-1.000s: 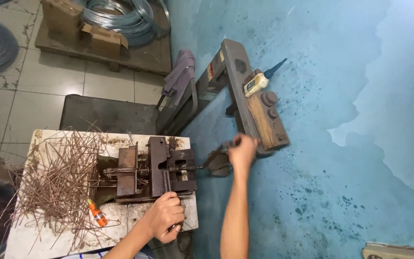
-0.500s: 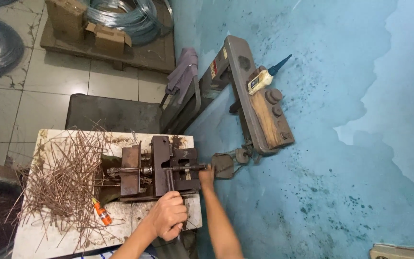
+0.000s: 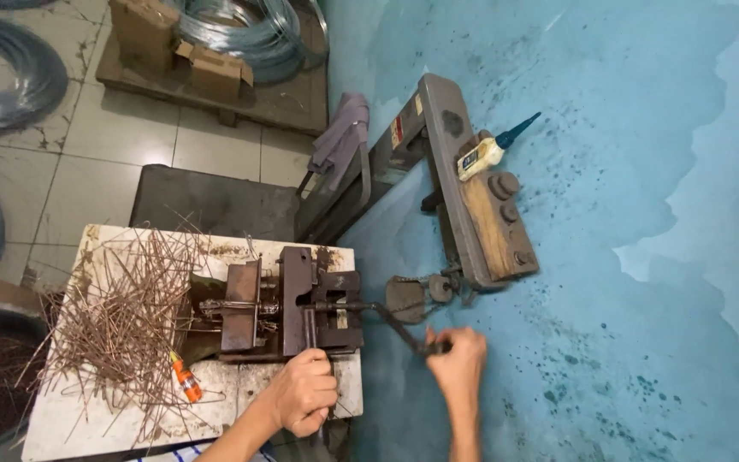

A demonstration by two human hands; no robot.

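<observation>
Crank handle [image 3: 395, 325] of bench-mounted wire-bending jig [image 3: 288, 308], swung since half a second ago from close by the jig out toward lower right; stroke apparently mid-turn; long axis running from jig to right hand [image 3: 455, 355], closed round its end; left hand [image 3: 305, 393] fisted on front lever; cut wires [image 3: 121, 308] heaped alongside.
</observation>
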